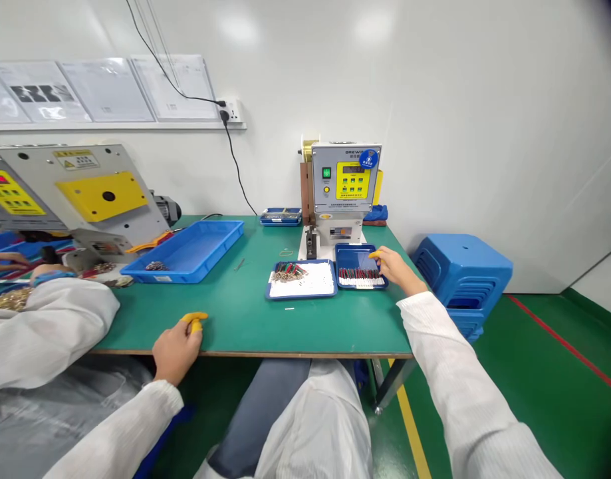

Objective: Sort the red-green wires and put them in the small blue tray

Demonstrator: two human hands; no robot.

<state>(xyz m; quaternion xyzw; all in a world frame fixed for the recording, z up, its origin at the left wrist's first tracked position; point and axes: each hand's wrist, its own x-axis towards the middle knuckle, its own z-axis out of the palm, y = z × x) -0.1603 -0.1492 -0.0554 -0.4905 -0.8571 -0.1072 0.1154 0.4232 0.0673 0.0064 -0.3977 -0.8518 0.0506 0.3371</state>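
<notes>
My left hand (178, 347) rests at the table's front edge, its fingers drawn together, yellow covers on the fingertips; what it holds, if anything, is too small to see. At the right, my right hand (393, 267) reaches over the right side of a small blue tray (354, 250), with a yellow-covered fingertip above a row of red and black wires (359, 273). Its fingers are pinched together at the wires' right end. Beside it, a second tray with a white lining (315, 283) holds a pile of wires with metal ends (288, 271).
Behind the trays stands a grey machine (347, 178) with a yellow panel. A large blue tray (200, 249) lies to the left, near another machine (93, 193) and a person's sleeve (70, 313). Blue stools (462, 266) stand right of the table (235, 332).
</notes>
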